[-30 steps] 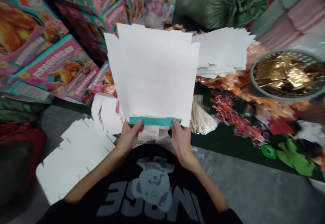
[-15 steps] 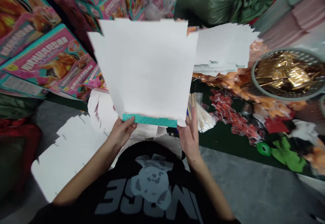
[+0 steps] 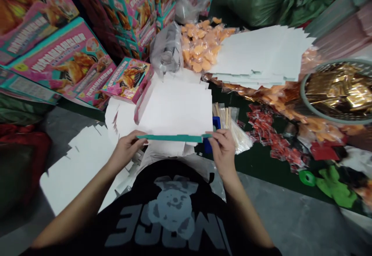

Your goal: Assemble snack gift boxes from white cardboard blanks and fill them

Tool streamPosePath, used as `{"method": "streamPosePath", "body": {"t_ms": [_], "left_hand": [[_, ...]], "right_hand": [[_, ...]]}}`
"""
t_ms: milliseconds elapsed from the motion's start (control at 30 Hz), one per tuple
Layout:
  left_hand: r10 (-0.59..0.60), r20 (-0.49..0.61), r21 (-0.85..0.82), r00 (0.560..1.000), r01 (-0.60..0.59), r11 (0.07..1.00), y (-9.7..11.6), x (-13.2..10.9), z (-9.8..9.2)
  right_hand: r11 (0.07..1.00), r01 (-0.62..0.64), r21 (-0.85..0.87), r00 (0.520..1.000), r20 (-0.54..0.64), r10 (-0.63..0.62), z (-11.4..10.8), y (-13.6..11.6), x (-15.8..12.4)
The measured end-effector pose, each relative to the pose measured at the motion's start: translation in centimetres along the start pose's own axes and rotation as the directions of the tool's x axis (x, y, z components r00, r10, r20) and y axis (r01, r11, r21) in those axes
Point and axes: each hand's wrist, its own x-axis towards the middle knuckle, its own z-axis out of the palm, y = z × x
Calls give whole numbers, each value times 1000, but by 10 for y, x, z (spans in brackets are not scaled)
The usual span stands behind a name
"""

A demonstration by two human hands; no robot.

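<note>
A: Status on the white blank (image 3: 180, 105)? Using it as landmark.

B: It's lying in front of the black shirt (image 3: 174, 213), over the tabletop (image 3: 255, 157); can't tell what it's resting on. Left hand (image 3: 128, 149) is pinching the teal flap (image 3: 174, 138) at the blank's near-left corner. Right hand (image 3: 222, 147) is pinching a small teal tab (image 3: 206, 135) at its near-right corner.

A: Failure modes?

B: Left to right. Pink side panel (image 3: 142, 103) is standing up along the blank's left edge, so a leftward slip could crush it against the pink box (image 3: 128, 78) near that edge. Mid-flap is spanning between two end pinches; uneven pull could crease it off the fold line. Tab at right is looking thin; twisting could bend or tear it. Blue tray (image 3: 207, 146) is sitting just right of the near-right corner, so low knuckles could knock it.

A: Edges, room?

B: Left of the blank: tight, box is crowding it. Beyond its far edge: bagged bundle (image 3: 167, 50), then orange packets (image 3: 200, 47), are limiting reach. Right edge: a dark tabletop strip is showing, then wooden sticks (image 3: 238, 136) are lying close. Best room is showing right of the blank, nearside of the sticks.
</note>
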Motion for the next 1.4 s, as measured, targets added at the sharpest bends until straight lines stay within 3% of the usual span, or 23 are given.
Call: {"method": "streamPosePath", "body": {"t_ms": [133,233,333,500,567,700,867,1033,1100,1167,1267,1333,1400], "left_hand": [[257,-114,133,960,-242,961,38,21,-18],[471,-119,321,874,-415,851,48,29,-32],[556,-11,517,831,-471,714,26,29,-41],[502,124,573,856,-475,668,-30,24,-39],[506,173,549,845,-510,663,-38,22,-35],[608,218,410,763,-637,652,-35,19,-26],[649,135,376,749,-644,666,-31,23,-21],[696,177,350,695,-706,616,-39,30,-22],[725,166,373,669,-723,582,-45,28,-25],[766,134,432,628,-733,526,-55,24,-30],[808,24,501,589,-707,500,-73,17,-42],[789,-58,527,612,-652,545,-83,15,-51],[753,-53,549,656,-611,571,-91,17,-59]], "right_hand": [[994,89,-60,990,-108,-95,-4,-15,38],[992,121,-35,993,-4,-121,-2,-18,54],[992,127,4,978,168,-126,6,-4,50],[994,106,-5,930,354,-98,24,19,31],[996,89,-14,925,372,-77,27,19,30],[987,158,8,913,380,-149,29,17,32],[903,429,-34,791,496,-357,21,20,28],[816,572,-81,627,685,-372,10,17,22],[776,624,-93,592,703,-393,11,16,20],[749,653,-114,608,669,-428,15,18,16],[752,637,-168,682,578,-448,22,23,8],[763,618,-192,717,536,-446,26,26,4],[768,610,-195,730,514,-450,28,28,2]]}}
